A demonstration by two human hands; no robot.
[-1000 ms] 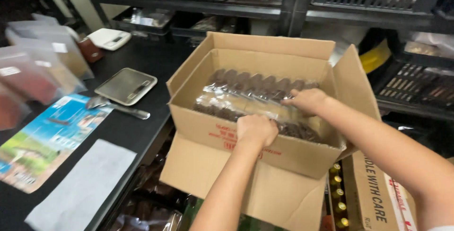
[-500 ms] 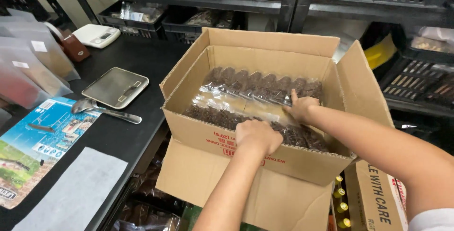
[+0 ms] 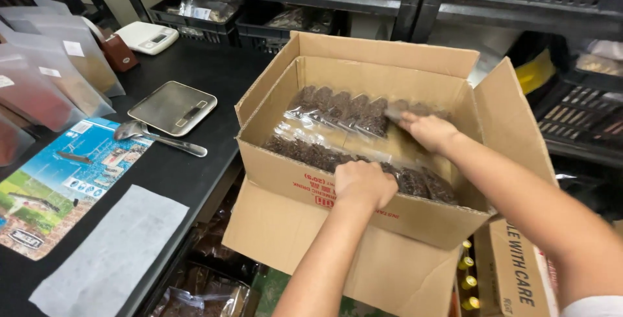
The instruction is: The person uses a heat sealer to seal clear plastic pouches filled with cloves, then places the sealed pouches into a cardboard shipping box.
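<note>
An open cardboard box point(image 3: 305, 181) sits at the edge of a black counter, its flaps folded out. Inside lie clear plastic packets of dark brown pieces point(image 3: 337, 112) in two rows. My left hand point(image 3: 363, 184) is curled over the near row, fingers tucked down among the packets by the box's front wall. My right hand point(image 3: 425, 129) reaches in from the right and pinches the top edge of a packet in the far row.
On the counter left of the box are a small metal scale point(image 3: 172, 106), a metal scoop point(image 3: 159, 138), a colourful printed sheet point(image 3: 58, 181), a white cloth point(image 3: 110, 252) and frosted pouches point(image 3: 52, 77). Black crates fill shelves behind. Another carton with bottles point(image 3: 513, 271) stands lower right.
My right hand has slid a little toward the far row and taken hold of a packet edge. The left hand stays at the near row. The view has shifted slightly.
</note>
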